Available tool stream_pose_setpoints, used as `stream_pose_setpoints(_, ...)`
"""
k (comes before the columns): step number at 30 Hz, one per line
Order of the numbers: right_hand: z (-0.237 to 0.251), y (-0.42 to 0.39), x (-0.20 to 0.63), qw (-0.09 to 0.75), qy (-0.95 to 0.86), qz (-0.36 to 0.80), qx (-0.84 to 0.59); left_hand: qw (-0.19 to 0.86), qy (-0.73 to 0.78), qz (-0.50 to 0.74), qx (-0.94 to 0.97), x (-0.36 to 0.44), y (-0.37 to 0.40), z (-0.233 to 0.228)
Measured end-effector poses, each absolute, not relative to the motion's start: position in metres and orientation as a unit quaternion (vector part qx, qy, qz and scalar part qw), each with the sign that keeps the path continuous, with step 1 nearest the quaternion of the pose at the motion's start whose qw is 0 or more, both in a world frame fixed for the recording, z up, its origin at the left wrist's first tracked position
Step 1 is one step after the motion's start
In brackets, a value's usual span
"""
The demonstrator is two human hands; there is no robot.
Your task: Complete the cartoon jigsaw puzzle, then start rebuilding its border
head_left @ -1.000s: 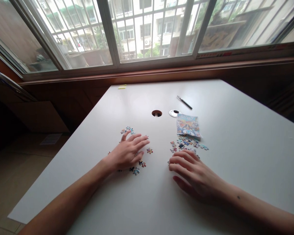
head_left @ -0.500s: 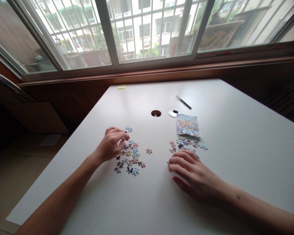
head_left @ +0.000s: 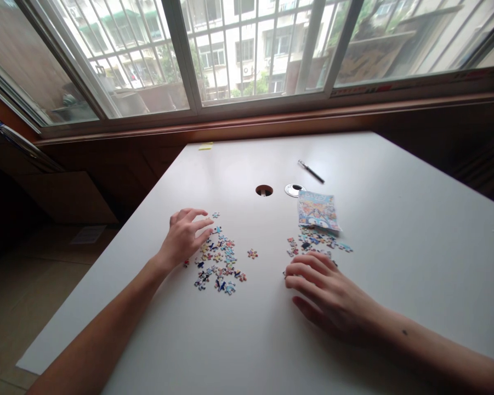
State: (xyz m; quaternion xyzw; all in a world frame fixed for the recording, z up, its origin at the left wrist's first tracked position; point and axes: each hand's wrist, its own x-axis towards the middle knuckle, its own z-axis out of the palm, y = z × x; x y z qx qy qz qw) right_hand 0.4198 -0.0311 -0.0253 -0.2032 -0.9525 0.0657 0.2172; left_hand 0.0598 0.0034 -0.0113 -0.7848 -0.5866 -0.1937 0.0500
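Two bare hands rest on a white table (head_left: 395, 230), each beside its own scatter of small coloured jigsaw pieces. At about nine o'clock of the left scatter of pieces (head_left: 220, 260), the left hand (head_left: 183, 237) lies with fingers loosely extended and open, gripping nothing; its fingertips (head_left: 208, 222) reach toward the upper edge of that scatter, touching or just short of the nearest pieces — which of the two cannot be told. One single piece (head_left: 252, 253) lies alone at three o'clock of the scatter, apart from the rest.

At about six o'clock of the right scatter of pieces (head_left: 316, 242), the right hand (head_left: 327, 296) sits palm down with fingers curved and spread on the tabletop. It looks relaxed, with nothing visibly held, though whether a piece lies under the fingers cannot be told. Its knuckles hide the nearest pieces.

Just beyond that scatter, at twelve o'clock, lies a printed puzzle packet (head_left: 317, 210), its near edge touching the pieces. Farther on sit a round cable hole (head_left: 263, 190) and, just beside it at three o'clock, a loose round cap (head_left: 294, 190). A dark pen (head_left: 311, 171) lies at one o'clock of the cap, and a yellow note (head_left: 205, 146) rests at the far edge of the table, under a barred window (head_left: 247, 49).
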Motion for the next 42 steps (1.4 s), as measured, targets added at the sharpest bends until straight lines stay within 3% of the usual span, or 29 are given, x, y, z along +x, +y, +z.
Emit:
stream_pose_setpoints(24, -0.025, -0.032, 0.419, 0.213, -0.953, 0.07, -0.203, -0.144, -0.621, -0.161, -0.754, 0.046, 0.001, 0.006)
stream_pose_setpoints(35, -0.026, -0.031, 0.421, 0.21, -0.954, 0.07, -0.203, -0.185, -0.645, -0.159, -0.724, 0.019, 0.005, 0.013)
stream_pose_setpoints(42, -0.023, -0.032, 0.418, 0.222, -0.951, 0.065, -0.205, -0.136, -0.63, -0.182, -0.743, 0.015, 0.01, 0.006)
